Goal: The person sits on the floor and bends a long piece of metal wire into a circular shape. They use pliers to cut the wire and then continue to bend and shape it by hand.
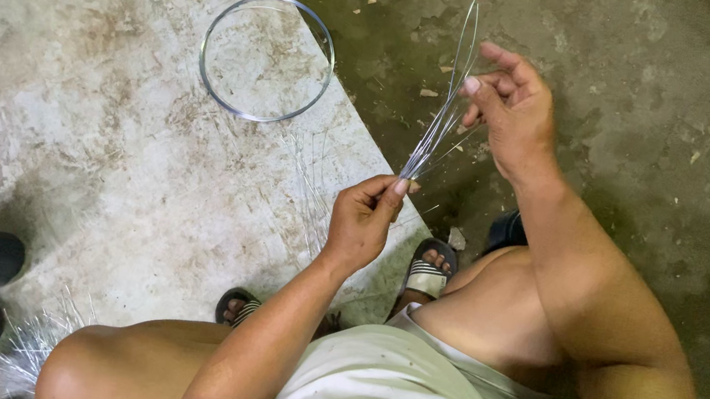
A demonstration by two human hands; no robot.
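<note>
Wire bundle: stands between the two hands, its lower end pinched in the left hand, its upper part held in the right hand.
Wire ring: lies flat on the slab, left of the bundle and ahead of the left hand.
Slab: fills the left side; the floor lies to its right.
Loose wires: lie on the slab, just left of the left hand.
Sandalled foot: rests at the slab's edge, below the hands.
</note>
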